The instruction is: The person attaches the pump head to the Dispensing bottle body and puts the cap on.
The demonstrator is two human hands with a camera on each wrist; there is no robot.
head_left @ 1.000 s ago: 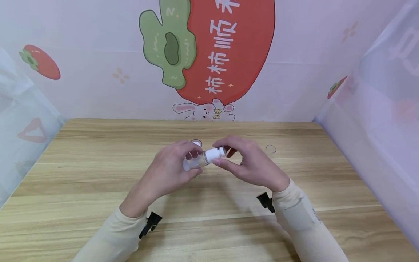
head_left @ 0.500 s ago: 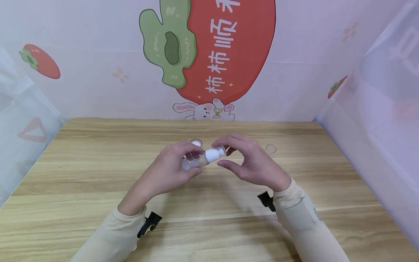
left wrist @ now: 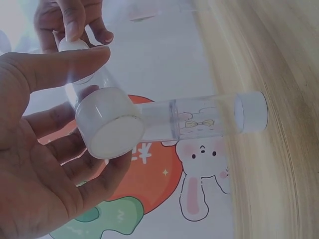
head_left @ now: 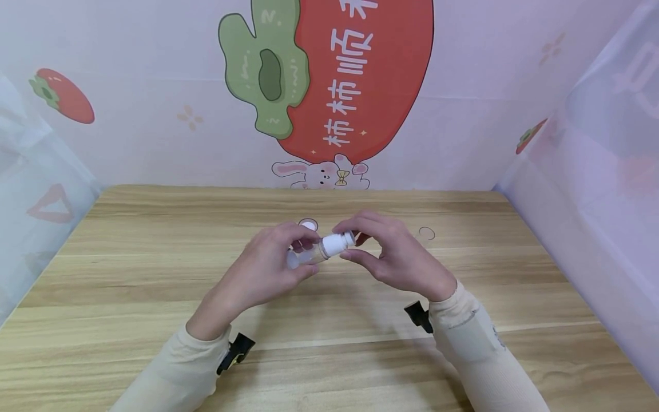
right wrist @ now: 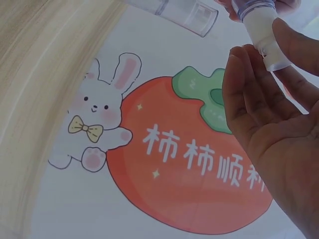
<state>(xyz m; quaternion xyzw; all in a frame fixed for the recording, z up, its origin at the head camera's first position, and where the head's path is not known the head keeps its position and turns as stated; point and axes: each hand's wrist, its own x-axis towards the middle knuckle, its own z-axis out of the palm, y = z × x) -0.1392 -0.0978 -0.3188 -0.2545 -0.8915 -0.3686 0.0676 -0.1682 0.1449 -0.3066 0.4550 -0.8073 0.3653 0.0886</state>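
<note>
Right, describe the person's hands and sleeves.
The left hand and right hand are gloveless. The left sleeve and right sleeve are long and cream-coloured, each with a small black fitting at the wrist; the right one also bears faint bluish-grey marks.

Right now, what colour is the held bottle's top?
White; the bottle's top shows best in the head view.

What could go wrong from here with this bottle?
Slip: the left hand holds the clear bottle tilted above the table, so a loosened grip could drop it.
Pull: the right hand is at the white top; a tug might jerk the bottle.
Knock: the clear container stands behind the left hand and might topple if bumped.
</note>
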